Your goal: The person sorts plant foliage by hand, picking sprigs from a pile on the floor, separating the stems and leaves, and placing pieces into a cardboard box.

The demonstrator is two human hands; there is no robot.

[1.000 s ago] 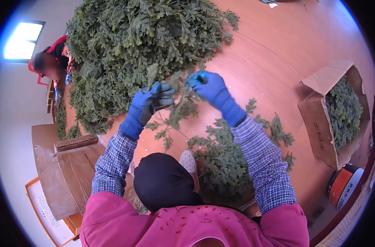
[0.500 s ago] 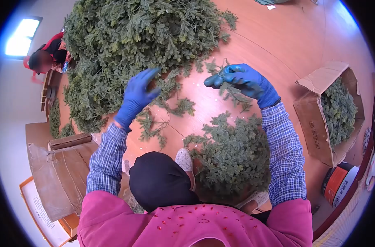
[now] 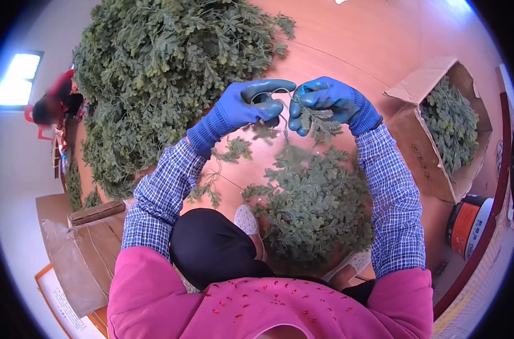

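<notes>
My right hand point(image 3: 327, 105), in a blue glove with a darker coated palm, is closed on a green leafy sprig point(image 3: 316, 118). Its thin pale stem reaches left toward my other hand. My left hand point(image 3: 251, 104), gloved alike, is beside it with thumb and index finger curved apart around the stem; whether the stem touches the glove is hard to see. Below both hands, a smaller heap of sprigs point(image 3: 316, 198) lies on the floor between my feet. A few loose sprigs point(image 3: 234, 150) lie under my left wrist.
A large heap of greenery point(image 3: 172, 68) rises ahead and to the left. An open cardboard box point(image 3: 423, 152) of greenery stands at right, near a red-and-black tub point(image 3: 466, 226). More cardboard point(image 3: 87, 243) is at left. Another person point(image 3: 59, 107) is at the far left.
My left hand has moved right, from over the floor beside the big heap to the sprig's stem. My right hand still holds the sprig. The view has shifted slightly.
</notes>
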